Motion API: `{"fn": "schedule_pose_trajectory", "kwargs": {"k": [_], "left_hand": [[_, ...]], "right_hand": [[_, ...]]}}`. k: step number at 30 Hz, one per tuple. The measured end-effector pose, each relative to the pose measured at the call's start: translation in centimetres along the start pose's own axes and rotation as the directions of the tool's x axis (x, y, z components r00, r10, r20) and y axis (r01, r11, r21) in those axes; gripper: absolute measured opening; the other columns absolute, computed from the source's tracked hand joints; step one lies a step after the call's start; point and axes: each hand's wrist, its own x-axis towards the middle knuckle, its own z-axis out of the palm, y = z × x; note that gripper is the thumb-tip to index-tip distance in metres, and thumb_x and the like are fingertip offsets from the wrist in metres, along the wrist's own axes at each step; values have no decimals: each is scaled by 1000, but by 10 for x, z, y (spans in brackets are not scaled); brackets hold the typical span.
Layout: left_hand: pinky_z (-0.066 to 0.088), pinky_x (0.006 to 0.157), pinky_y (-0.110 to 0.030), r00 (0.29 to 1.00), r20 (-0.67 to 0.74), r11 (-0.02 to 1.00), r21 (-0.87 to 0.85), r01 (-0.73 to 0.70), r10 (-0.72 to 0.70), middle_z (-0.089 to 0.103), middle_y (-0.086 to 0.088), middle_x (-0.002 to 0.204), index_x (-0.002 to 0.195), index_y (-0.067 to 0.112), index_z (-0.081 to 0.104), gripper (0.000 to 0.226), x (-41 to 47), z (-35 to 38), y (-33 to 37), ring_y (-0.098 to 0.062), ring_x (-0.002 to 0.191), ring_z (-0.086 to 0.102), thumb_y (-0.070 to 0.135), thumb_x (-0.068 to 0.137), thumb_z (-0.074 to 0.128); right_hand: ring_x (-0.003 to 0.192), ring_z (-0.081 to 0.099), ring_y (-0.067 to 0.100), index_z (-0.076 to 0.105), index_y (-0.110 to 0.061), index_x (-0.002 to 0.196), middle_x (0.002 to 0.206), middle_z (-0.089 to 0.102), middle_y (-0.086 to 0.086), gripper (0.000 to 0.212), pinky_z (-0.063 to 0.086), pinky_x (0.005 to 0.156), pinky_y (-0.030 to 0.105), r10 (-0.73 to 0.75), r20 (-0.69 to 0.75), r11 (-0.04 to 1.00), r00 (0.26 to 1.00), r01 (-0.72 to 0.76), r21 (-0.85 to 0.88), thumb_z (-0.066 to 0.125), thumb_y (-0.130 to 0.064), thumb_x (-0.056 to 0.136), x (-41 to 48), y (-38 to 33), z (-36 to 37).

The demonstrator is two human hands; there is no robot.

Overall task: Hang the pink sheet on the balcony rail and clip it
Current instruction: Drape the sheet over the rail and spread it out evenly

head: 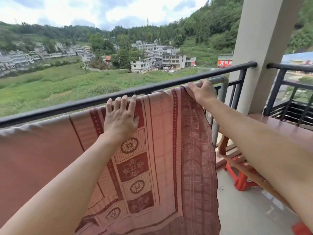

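Forearms [71, 184] extended; pink sheet [162, 141] hung at balcony rail [67, 106]. Left hand [121, 117] pressed on it, fingers [124, 101] straight; right hand [202, 90] gripping top corner. Corner to be drawn taut rightward before clipping.

A pale square pillar [264, 48] stands at the balcony's right. A red plastic stool [240, 181] sits on the grey concrete floor [245, 216]. Beyond lie green fields [67, 85], white buildings [171, 60] and wooded hills [203, 28] under a cloudy sky [101, 7].

You have open air above the rail [67, 106] at 12 o'clock; the pillar [264, 48] blocks 2 o'clock, and the red stool [240, 181] crowds 4.
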Motion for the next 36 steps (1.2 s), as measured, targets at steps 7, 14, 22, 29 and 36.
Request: {"fn": "schedule_pose_trajectory", "kwargs": {"k": [7,14,22,29,36], "left_hand": [[2,119,-50,998,-14,998,-8,60,-60,28,-11,152,152,20,17,72,11,10,4,-31,142,21,52,93,44],[18,114,-55,964,-86,966,-93,242,-250,54,-13,124,126,13,48,45,25,10,4,-36,121,46,46,96,42],[20,112,-52,959,-63,957,-103,271,-278,43,-17,141,135,14,44,48,60,7,25,-34,129,40,43,97,43],[10,117,-50,930,90,934,12,357,-357,40,-12,144,143,23,37,56,62,15,17,-32,135,32,55,97,30],[9,118,-50,923,112,929,20,369,-369,36,-10,146,144,24,32,61,55,11,7,-32,137,28,60,95,28]], "right_hand": [[82,62,21,70,-12,86,86,72,5,24,43,70,28,-207,-42,965,977,197,-170,62,-34,91,27,4,-2],[86,64,33,64,-15,69,80,67,7,33,44,68,32,-45,-43,989,998,38,-144,55,-36,93,72,51,-24],[101,63,24,62,-21,118,116,66,3,46,50,83,36,-511,126,835,850,526,-163,54,-55,88,66,8,7],[97,60,28,75,-13,96,97,69,9,26,47,77,31,-696,216,665,685,728,-167,64,-36,90,66,-8,43],[86,64,27,73,-8,90,92,70,10,21,46,70,29,-610,196,753,768,639,-160,61,-25,91,83,-7,25]]}}
